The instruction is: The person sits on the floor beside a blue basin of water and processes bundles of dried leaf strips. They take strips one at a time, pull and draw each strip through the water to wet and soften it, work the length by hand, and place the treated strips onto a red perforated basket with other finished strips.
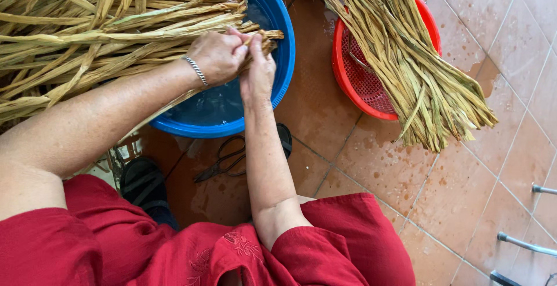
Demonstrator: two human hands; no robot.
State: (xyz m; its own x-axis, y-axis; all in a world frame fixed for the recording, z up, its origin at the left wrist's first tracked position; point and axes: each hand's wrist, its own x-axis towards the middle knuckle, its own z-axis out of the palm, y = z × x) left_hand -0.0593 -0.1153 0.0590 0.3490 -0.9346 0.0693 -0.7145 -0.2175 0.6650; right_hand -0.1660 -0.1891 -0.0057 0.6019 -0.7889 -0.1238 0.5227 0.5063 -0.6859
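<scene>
Both hands (241, 59) pinch flat, fibrous dried leaf strips (116, 30).

Wet terracotta floor tiles (464, 164) under daylight.

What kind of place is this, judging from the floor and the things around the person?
Probably a home washing or work area at floor level: wet terracotta floor tiles, a blue basin holding water, a red basket of dried leaf strips, and scissors on the floor.
</scene>
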